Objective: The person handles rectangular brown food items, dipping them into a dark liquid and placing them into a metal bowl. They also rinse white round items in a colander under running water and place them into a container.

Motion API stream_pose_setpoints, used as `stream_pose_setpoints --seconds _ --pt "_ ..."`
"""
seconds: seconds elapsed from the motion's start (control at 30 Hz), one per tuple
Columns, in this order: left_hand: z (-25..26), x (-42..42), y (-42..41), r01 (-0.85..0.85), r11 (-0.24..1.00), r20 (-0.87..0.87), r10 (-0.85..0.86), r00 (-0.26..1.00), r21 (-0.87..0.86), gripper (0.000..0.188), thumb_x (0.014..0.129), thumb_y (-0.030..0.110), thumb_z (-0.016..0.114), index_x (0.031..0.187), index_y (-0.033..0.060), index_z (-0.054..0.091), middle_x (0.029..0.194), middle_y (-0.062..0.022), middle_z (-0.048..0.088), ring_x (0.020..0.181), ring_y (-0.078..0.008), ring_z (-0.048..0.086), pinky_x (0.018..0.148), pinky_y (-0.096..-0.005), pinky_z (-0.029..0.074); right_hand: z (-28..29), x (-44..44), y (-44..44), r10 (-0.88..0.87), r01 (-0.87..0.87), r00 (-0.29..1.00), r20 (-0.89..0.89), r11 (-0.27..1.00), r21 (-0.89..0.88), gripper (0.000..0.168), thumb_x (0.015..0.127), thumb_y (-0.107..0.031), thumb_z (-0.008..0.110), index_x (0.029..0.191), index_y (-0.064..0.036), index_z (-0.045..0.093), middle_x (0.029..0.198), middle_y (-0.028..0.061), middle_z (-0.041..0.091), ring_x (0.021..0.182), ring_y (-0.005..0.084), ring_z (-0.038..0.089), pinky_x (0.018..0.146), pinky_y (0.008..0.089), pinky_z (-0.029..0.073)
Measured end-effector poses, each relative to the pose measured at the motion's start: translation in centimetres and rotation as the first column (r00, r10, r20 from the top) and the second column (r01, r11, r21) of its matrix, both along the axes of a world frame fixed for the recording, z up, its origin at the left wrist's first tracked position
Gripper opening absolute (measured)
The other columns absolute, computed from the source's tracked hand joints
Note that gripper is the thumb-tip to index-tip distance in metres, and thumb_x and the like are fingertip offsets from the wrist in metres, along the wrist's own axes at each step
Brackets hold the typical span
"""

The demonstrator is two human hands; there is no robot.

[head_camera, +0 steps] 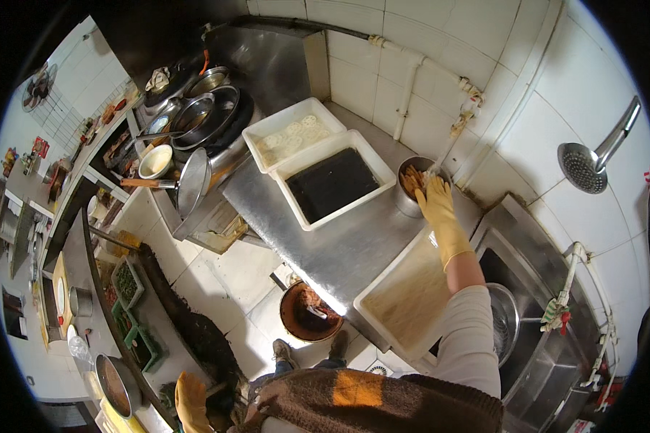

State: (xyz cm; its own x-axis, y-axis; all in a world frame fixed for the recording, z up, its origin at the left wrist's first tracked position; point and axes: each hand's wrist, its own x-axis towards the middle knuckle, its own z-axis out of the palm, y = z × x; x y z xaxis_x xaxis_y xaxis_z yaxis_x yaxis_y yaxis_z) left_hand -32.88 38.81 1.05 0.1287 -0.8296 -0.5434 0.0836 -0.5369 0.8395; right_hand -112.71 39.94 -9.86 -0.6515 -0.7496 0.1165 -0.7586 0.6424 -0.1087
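My right hand [436, 197], in a yellow rubber glove, reaches to the rim of a steel pot [409, 204]. Brownish-orange food pieces [411, 178] lie in the pot, beside a pale spout end; whether the fingers grip anything is hidden. Under my right forearm is a white plastic tub [365, 308] of cloudy beige liquid. Farther back, one white tub [303, 219] holds dark liquid, and the adjoining tub [253, 146] holds pale sliced lotus root [303, 129] in liquid. My left hand [190, 400], also gloved, hangs low at the left, its fingers close together and partly cut off.
The steel worktop [281, 216] meets a sink [520, 238] at right, with a metal bowl [502, 319] inside. Left are woks [206, 119] and a mesh strainer [194, 183]. A brown bucket [287, 311] stands by my feet. A perforated ladle [582, 168] hangs on the wall.
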Motion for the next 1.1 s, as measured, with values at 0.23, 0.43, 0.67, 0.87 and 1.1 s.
stream_pose_setpoints --seconds 0.23,0.43,0.67,0.87,1.1 --pt "0.5 -2.9 -0.7 -0.027 0.999 -0.072 0.026 0.997 -0.018 0.046 0.1 0.033 0.061 0.137 0.0058 0.054 0.124 -0.0076 0.061 0.11 -0.019 0.06 0.092 -0.0343 0.049 0.9 -1.5 -1.8 0.001 -0.006 0.999 0.048 0.996 0.093 0.082 0.095 -0.062 0.04 0.157 -0.011 0.023 0.16 0.0112 0.031 0.144 0.0337 0.033 0.121 0.0399 0.018" --pt "0.6 -4.8 -1.9 0.036 0.998 -0.101 -0.042 0.994 -0.055 0.049 0.101 0.033 0.059 0.141 0.006 0.051 0.136 -0.0159 0.056 0.123 -0.0285 0.057 0.1 -0.0378 0.048 0.7 -1.2 -2.2 -0.025 0.016 0.998 0.06 0.99 0.141 0.075 0.097 -0.056 0.043 0.156 -0.011 0.029 0.16 0.0138 0.029 0.145 0.0296 0.032 0.12 0.0409 0.02" --pt "0.0 -4.8 -0.3 0.004 1.0 -0.037 -0.004 0.999 -0.023 0.053 0.096 0.038 0.065 0.137 0.0053 0.055 0.122 -0.0068 0.063 0.11 -0.0162 0.06 0.096 -0.0316 0.05 -1.8 0.9 0.0 0.228 -0.23 0.973 -0.033 0.968 -0.097 0.074 0.095 -0.055 0.047 0.154 -0.012 0.032 0.159 0.0129 0.033 0.146 0.0309 0.031 0.119 0.0455 0.022" --pt "-0.2 -3.6 0.2 -0.119 0.993 -0.012 0.119 0.993 -0.023 0.054 0.097 0.035 0.065 0.139 0.0031 0.053 0.136 -0.0139 0.057 0.123 -0.0235 0.057 0.105 -0.0349 0.046 -5.3 -1.4 1.9 0.151 -0.164 0.933 -0.326 0.986 -0.013 0.074 0.095 -0.055 0.049 0.153 -0.013 0.035 0.158 0.0126 0.035 0.146 0.0325 0.03 0.117 0.0492 0.021" --pt "-3.0 0.5 2.3 -0.206 0.979 0.031 0.206 0.978 -0.006 0.057 0.092 0.039 0.07 0.134 0.0029 0.056 0.123 -0.01 0.061 0.105 -0.0171 0.059 0.092 -0.0318 0.05 -5.1 -0.8 1.7 0.175 -0.171 0.964 -0.203 0.985 0.034 0.084 0.09 -0.067 0.047 0.155 -0.016 0.03 0.161 0.0088 0.027 0.149 0.0303 0.021 0.116 0.0577 0.019"
